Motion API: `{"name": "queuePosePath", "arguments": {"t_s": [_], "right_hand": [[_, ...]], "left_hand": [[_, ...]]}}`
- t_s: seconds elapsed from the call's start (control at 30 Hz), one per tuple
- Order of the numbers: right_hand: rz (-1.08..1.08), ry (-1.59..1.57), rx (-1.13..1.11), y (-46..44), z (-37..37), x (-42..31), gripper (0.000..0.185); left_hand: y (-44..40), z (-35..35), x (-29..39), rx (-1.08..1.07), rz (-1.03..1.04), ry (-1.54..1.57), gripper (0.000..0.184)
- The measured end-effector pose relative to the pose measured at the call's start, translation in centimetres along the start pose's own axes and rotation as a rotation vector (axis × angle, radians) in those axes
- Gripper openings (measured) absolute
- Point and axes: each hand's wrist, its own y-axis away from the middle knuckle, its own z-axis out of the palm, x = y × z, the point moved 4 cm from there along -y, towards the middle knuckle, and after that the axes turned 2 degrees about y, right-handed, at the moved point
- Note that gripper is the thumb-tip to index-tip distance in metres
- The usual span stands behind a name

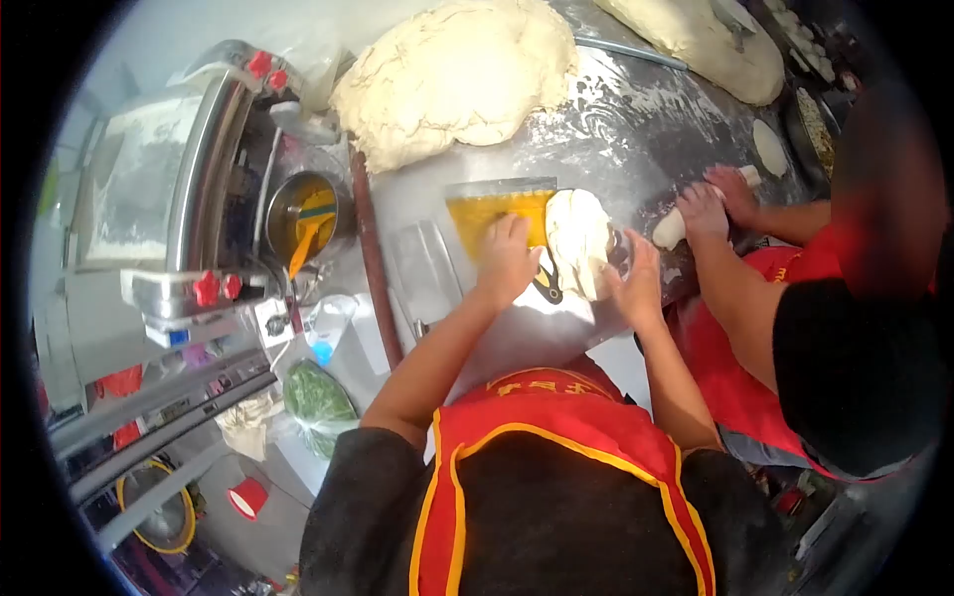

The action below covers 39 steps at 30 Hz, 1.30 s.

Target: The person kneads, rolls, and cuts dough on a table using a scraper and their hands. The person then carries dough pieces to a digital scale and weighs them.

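My left hand (512, 260) reaches over a shallow rectangular tray (467, 189) holding something yellow. Its bent fingertips are at the yellow surface and slightly blurred, so I cannot tell whether they grip anything. Right of the tray lies a pale, elongated piece of dough (578, 238), brightly lit. My right hand (636, 278) is at the dough's right edge, thumb and fingers apart. Between my left hand and the dough lies a tool with a dark looped handle (553, 290), partly hidden; it looks like scissors.
A large dough mound (457, 79) lies at the back, another (711, 45) at back right. On the right, a co-worker's hands (711, 204) press a dough roll (670, 230). Left are a clear tray (425, 263), a brown rod (372, 258), a metal pot (283, 209) and a roller machine (189, 179).
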Motion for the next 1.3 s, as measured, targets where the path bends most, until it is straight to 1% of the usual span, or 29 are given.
{"name": "queuePosePath", "arguments": {"t_s": [0.03, 0.1, 0.13, 0.17, 0.2, 0.23, 0.27, 0.3, 0.37, 0.43, 0.47, 0.53, 0.57, 0.63, 0.73, 0.77, 0.83, 0.9, 0.93, 0.97, 1.0, 1.07, 1.1, 1.13, 1.17, 1.2, 1.23, 1.27, 1.3], "right_hand": [[-0.037, -0.006, 0.033, -0.2, -0.1, -0.1, 0.052], [-0.109, -0.027, 0.109, -0.9, 0.4, -1.2, 0.048], [-0.222, -0.068, 0.097, -1.1, 0.2, -3.4, 0.037], [-0.32, -0.113, 0.096, -0.9, 1.6, -4.9, 0.027], [-0.307, 0.013, -0.175, -0.6, 2.0, -7.4, 0.033], [-0.417, 0.071, -0.222, 0.3, 4.1, -7.4, 0.03], [-0.364, 0.145, -0.342, 0.7, 7.5, -6.5, 0.028], [-0.382, 0.207, -0.307, 1.3, 9.1, -6.1, 0.027], [-0.345, 0.27, -0.284, 1.2, 12.0, -4.9, 0.033], [-0.304, 0.222, -0.38, 1.3, 9.8, -6.4, 0.038], [-0.282, 0.199, -0.425, 1.4, 8.3, -7.3, 0.041], [-0.128, 0.106, -0.588, 1.6, 6.2, -7.2, 0.039], [-0.047, 0.06, -0.665, 1.6, 4.9, -7.0, 0.038], [-0.048, 0.004, -0.657, 2.0, 0.9, -7.2, 0.04], [0.039, -0.101, -0.541, 1.4, -1.3, -5.4, 0.04], [0.012, -0.157, -0.469, 0.6, -1.4, -5.9, 0.04], [-0.038, -0.268, -0.321, -2.7, -1.0, -7.3, 0.041], [-0.004, -0.445, -0.219, -7.4, 1.0, -9.4, 0.041], [0.063, -0.598, -0.312, -9.3, 0.4, -12.2, 0.045], [-0.025, -0.619, -0.115, -11.8, 1.5, -11.8, 0.045], [-0.109, -0.633, 0.083, -13.3, 3.0, -10.8, 0.045], [-0.096, -0.511, 0.168, -14.0, 3.6, -6.9, 0.048], [-0.096, -0.447, 0.212, -14.1, 3.6, -4.6, 0.05], [-0.076, -0.342, 0.111, -14.2, 5.3, -1.6, 0.049], [-0.059, -0.237, 0.01, -14.2, 8.0, 1.9, 0.048], [-0.04, -0.135, -0.094, -13.9, 9.6, 3.9, 0.048], [-0.035, -0.153, -0.084, -13.5, 9.7, 3.3, 0.048], [-0.031, -0.171, -0.075, -12.7, 9.7, 1.7, 0.049], [-0.027, -0.188, -0.065, -12.2, 9.4, 0.4, 0.051]], "left_hand": [[0.6, -0.2, -0.1, 0.07, 0.06, -0.109, 0.052], [1.2, -0.8, -1.4, 0.015, -0.006, -0.345, 0.051], [1.4, -1.3, -2.1, -0.017, -0.041, -0.464, 0.051], [1.3, -1.6, -2.7, 0.039, 0.033, -0.494, 0.05], [1.1, -1.4, -3.8, 0.092, 0.111, -0.525, 0.05], [1.1, -1.0, -4.7, 0.145, 0.188, -0.552, 0.05], [0.5, -0.4, -5.5, 0.155, 0.25, -0.569, 0.048], [-0.3, 0.0, -6.3, 0.166, 0.313, -0.588, 0.045], [-1.2, -1.0, -6.7, 0.199, 0.424, -0.586, 0.04], [-1.3, -2.9, -5.7, 0.248, 0.514, -0.532, 0.036], [-1.8, -3.9, -5.7, 0.157, 0.405, -0.513, 0.035], [-2.1, -7.5, -3.7, -0.029, 0.19, -0.463, 0.034], [-1.9, -9.4, -2.6, -0.007, 0.159, -0.428, 0.032], [-1.2, -12.9, -1.0, 0.036, 0.103, -0.355, 0.027], [-1.9, -17.8, 0.8, 0.246, 0.075, -0.455, 0.025], [-2.7, -19.5, 1.8, 0.31, 0.121, -0.429, 0.025], [-5.1, -21.1, 1.2, 0.659, 0.395, -0.397, 0.027], [-9.2, -22.7, 1.1, 0.671, 0.333, -0.466, 0.032], [-11.3, -23.4, 0.9, 0.685, 0.354, -0.448, 0.033], [-12.5, -23.6, 0.8, 0.69, 0.371, -0.431, 0.034], [-12.6, -23.3, 1.4, 0.757, 0.394, -0.458, 0.034], [-12.6, -21.7, 2.8, 0.897, 0.441, -0.508, 0.036], [-12.5, -19.6, 1.8, 0.726, 0.388, -0.285, 0.04], [-11.9, -16.7, 0.3, 0.561, 0.333, -0.065, 0.043], [-11.7, -13.1, -1.0, 0.362, 0.271, -0.039, 0.042], [-10.5, -10.0, -1.2, 0.188, 0.293, -0.036, 0.042], [-10.9, -4.9, -4.8, -0.115, 0.207, 0.024, 0.039], [-8.4, -3.2, -3.0, 0.015, 0.011, 0.262, 0.04], [-8.4, 0.0, -4.2, 0.004, -0.024, 0.375, 0.04]]}}
